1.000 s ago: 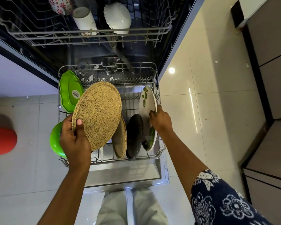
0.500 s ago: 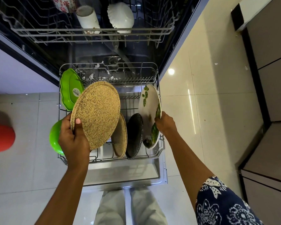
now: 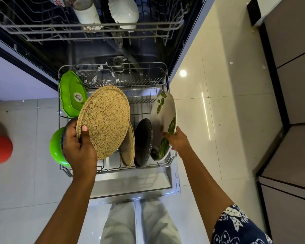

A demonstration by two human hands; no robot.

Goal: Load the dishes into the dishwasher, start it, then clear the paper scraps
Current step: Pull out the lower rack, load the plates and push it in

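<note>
Looking down from the head camera, we have the lower rack (image 3: 113,66) pulled out over the open dishwasher door (image 3: 139,184). Our left hand (image 3: 78,148) grips a speckled tan plate (image 3: 104,120) by its lower left rim, thumb pressed flat on the face and fingers curled behind, holding it above the rack's left half. Our right hand (image 3: 178,141) pinches the right rim of the white leaf-patterned plate (image 3: 163,113), which leans at the rack's right end with its bottom edge down among the tines, just beside a black plate (image 3: 143,141) and a smaller tan plate (image 3: 128,150) already standing on edge. Paper scraps (image 3: 100,66) lie along the rack's far side.

We judge the step to be seating the white plate. To do it well, we should tip it upright into one slot, let go only once it stands unaided, and keep the tan plate high so the rims do not knock together. After that, the open tines left of the smaller tan plate look like the place for it.
</note>
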